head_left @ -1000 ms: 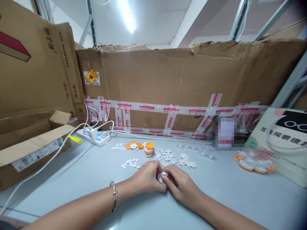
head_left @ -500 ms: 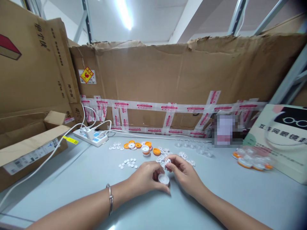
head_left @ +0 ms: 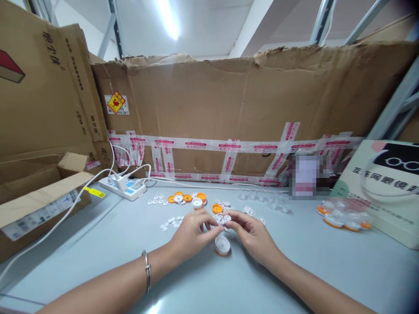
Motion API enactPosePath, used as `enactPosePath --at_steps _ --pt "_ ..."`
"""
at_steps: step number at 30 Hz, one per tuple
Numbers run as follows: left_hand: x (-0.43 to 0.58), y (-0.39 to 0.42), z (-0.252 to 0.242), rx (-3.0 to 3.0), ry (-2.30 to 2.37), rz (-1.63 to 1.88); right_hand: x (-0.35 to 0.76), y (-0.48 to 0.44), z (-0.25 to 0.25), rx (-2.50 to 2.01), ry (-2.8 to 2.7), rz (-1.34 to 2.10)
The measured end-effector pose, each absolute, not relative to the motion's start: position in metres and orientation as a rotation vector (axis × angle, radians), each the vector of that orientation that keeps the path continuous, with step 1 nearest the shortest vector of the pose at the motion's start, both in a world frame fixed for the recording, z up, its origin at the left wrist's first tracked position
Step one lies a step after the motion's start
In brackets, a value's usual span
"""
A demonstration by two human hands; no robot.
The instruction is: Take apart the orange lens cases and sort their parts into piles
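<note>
My left hand [head_left: 192,233] and my right hand [head_left: 250,233] meet at their fingertips just above the table, both pinching a small white perforated disc [head_left: 224,219]. A round white cap with an orange rim [head_left: 222,245] lies on the table just below the fingers, held by neither hand. Beyond the hands lie several white perforated discs [head_left: 249,211], an orange cap [head_left: 217,208], a white-and-orange cap [head_left: 197,203] and a row of orange rings [head_left: 183,198]. Small white buttons [head_left: 172,221] are scattered to the left.
A white power strip [head_left: 123,187] with cables sits at the back left beside an open cardboard box [head_left: 39,200]. Taped cardboard [head_left: 229,113] walls the back. At the right are a bag of orange-white caps [head_left: 343,217], clear parts [head_left: 265,200] and a printed box [head_left: 382,187].
The left hand let go of the white cap, which now rests on the table. Both hands moved slightly away from me and now pinch a white disc together.
</note>
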State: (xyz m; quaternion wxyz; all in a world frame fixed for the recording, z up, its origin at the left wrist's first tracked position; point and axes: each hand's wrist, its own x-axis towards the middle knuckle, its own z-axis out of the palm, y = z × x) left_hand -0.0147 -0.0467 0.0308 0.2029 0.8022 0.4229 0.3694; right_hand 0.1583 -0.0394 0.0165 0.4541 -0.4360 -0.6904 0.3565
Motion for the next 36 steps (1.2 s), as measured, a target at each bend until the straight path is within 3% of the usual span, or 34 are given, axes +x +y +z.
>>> enactPosePath --at_steps 6,23,36 --pt "-0.014 -0.046 0.032 2.277 1.092 1.122 0.156 -0.044 0.018 -0.989 -1.79 0.977" --pt "-0.012 -0.042 0.025 2.478 1.017 1.125 0.15 -0.039 0.023 -0.973 -1.215 1.434" --pt "-0.011 -0.039 0.023 2.69 1.073 1.121 0.148 -0.04 0.024 -1.076 -1.304 1.411"
